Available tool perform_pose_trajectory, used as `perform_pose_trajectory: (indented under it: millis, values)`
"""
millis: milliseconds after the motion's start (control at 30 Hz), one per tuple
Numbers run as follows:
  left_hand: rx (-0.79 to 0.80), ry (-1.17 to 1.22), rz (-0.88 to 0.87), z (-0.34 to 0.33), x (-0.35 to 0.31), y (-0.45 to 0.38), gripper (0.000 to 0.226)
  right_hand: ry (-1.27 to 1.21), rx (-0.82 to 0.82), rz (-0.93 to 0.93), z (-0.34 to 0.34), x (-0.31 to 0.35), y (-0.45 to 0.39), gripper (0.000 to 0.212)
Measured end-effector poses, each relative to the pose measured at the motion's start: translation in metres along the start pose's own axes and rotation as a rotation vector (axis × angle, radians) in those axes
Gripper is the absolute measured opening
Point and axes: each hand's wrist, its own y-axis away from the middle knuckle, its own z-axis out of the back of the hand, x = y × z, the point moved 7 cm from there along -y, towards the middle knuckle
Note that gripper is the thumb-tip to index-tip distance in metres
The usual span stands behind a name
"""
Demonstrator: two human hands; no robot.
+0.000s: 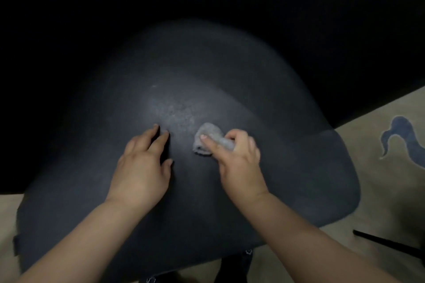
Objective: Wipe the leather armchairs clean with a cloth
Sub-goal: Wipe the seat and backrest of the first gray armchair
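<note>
Wiping armchair [230, 76] w/ cloth [208, 136], right hand [239, 158]

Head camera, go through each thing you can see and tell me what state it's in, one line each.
Armchair: dark leather, with a pale dull patch beyond the hands.
Cloth: grey, bunched up, pressed on the leather.
Right hand: grips the cloth, fingers curled round it.
Left hand: flat on the leather, fingers spread, holds nothing.
Rug: beige with a blue motif, lying flat on the floor.

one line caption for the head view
Right hand wipes dark leather armchair with grey cloth; left hand rests flat.
</note>
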Motion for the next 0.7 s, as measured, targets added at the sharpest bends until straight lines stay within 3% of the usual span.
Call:
perform_pose_trajectory:
  millis: [167, 300, 400, 567, 700]
  values:
    - [0.005, 0.009, -0.021, -0.003, 0.01, 0.019, 0.065, -0.068, -0.153, -0.293, 0.013, -0.026, 0.006, 0.047]
    - [0.019, -0.013, -0.048, -0.005, 0.014, 0.033, 0.068, -0.063, -0.014, -0.099, -0.022, 0.038, 0.033, 0.053]
    - [0.036, -0.019, -0.054, -0.006, 0.021, 0.043, 0.068, -0.016, 0.016, -0.026, -0.018, 0.034, 0.034, 0.057]
    - [0.052, -0.016, -0.054, -0.004, 0.037, 0.058, 0.066, -0.074, -0.188, -0.372, -0.001, 0.003, 0.047, 0.052]
    - [0.076, 0.01, -0.032, -0.002, 0.043, 0.064, 0.063, -0.102, 0.033, -0.119, -0.045, 0.08, 0.079, 0.053]
